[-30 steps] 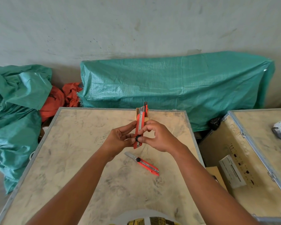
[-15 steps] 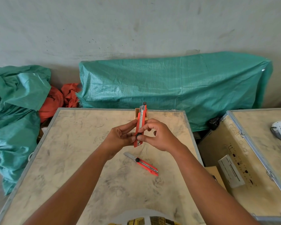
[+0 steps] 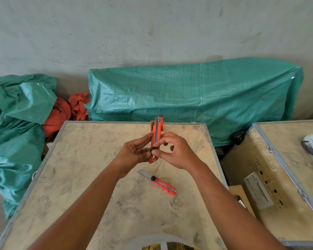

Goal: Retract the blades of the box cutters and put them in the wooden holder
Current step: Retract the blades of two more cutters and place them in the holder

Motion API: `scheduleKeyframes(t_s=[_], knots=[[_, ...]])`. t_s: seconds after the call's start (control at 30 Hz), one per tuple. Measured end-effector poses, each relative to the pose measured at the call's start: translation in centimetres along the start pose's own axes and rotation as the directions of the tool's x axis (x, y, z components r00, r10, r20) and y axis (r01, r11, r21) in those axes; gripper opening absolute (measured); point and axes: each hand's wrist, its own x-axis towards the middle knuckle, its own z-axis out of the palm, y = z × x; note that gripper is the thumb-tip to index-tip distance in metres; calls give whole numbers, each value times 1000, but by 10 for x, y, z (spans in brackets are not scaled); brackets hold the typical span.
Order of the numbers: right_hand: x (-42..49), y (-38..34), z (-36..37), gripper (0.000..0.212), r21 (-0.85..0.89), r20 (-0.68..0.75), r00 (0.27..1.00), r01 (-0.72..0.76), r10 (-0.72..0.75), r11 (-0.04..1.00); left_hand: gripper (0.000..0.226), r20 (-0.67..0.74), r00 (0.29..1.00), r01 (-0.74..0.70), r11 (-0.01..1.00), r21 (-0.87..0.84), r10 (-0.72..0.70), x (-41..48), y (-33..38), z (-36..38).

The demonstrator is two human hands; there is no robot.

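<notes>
Holding item one, a red box cutter (image 3: 156, 137), upright between both hands above the surface (image 3: 90, 177): left hand (image 3: 134, 152) closed on the lower body from its side, steadying it so the track faces the person; right hand (image 3: 172, 150) pinching the black slider knob (image 3: 153, 149) with thumb and forefinger, the other fingers curled clear, a hold judged suited to drawing the blade down. Blade tip barely shows past the top of the handle, so retraction looks nearly done, though not certain. Item two, wooden holder (image 3: 152, 126): just beyond the grip, at the far edge, partly hidden behind the raised cutter; the tip points toward it, probably for a short carry. Item three, second box cutter (image 3: 158, 183): lying flat below the grip, nearer the person, blade exposed, untouched, judged next in turn.
</notes>
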Motion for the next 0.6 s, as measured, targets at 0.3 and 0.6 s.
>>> scheduleKeyframes(t_s=[0.3, 0.6], knots=[[23, 19, -7, 26, 122, -78, 994, -66, 76, 990, 65, -29, 999, 16, 996, 85, -14, 21, -1, 0], [83, 55, -19, 30, 240, -104, 975, -167, 196, 956, 65, -73, 997, 45, 981, 189, -31, 88, -2, -13]])
